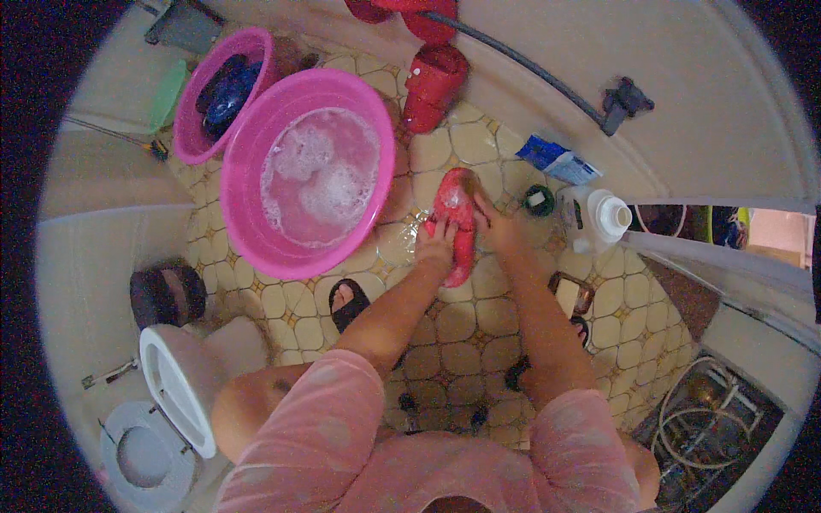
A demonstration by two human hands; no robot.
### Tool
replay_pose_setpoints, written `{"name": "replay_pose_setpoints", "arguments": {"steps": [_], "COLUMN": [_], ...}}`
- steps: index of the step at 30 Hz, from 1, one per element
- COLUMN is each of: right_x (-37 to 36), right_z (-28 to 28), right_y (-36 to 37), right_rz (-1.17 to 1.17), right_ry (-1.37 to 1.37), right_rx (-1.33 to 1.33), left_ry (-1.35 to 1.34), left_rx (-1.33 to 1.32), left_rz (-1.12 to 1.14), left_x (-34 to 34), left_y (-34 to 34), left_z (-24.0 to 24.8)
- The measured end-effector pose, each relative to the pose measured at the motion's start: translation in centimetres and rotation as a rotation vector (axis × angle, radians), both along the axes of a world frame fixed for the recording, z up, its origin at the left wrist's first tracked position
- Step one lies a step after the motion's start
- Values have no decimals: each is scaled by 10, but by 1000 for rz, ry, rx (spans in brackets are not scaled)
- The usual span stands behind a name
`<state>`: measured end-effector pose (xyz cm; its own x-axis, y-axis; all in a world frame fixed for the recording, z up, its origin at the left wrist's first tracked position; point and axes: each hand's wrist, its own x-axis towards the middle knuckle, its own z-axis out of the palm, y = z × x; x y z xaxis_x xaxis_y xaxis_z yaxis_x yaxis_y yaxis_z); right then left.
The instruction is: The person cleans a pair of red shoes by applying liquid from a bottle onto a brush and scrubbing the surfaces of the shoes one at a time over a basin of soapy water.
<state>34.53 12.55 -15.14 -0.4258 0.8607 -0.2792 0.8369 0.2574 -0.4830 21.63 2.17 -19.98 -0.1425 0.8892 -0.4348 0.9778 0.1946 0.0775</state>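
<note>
A wet red shoe (462,248) lies on the tiled floor in front of me, its toe pointing away and a patch of white foam (453,198) near the toe. My left hand (436,244) is closed over the shoe's middle from the left, fingers bent across its top. Along the shoe's right side, my right hand (498,227) has its fingers stretched toward the toe; its palm side is hidden. Left of the shoe stands a large pink basin (382,192) of sudsy water.
Behind it a smaller pink tub (190,141) holds dark blue items. A red bundle (434,85) leans at the wall. To the right are a blue packet (560,160), a dark green cap-like item (539,201) and a white jug (594,221). A toilet (184,385) stands at left.
</note>
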Motion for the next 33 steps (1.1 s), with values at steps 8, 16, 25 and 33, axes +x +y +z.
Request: {"name": "replay_pose_setpoints", "arguments": {"steps": [8,16,25,33], "right_x": [12,9,-12,12], "right_z": [-23,-37,-11,-47], "right_y": [-17,-10,3,8], "right_rz": [-98,-89,-190,-25], "right_ry": [327,385,118,262], "right_rx": [38,94,-85,189], "left_ry": [-104,-52,-40,-27], "left_rx": [-162,-96,-70,-164], "left_rz": [62,60,60,3], "left_x": [9,4,10,19], "left_y": [13,6,9,19], "left_z": [27,15,15,8]}}
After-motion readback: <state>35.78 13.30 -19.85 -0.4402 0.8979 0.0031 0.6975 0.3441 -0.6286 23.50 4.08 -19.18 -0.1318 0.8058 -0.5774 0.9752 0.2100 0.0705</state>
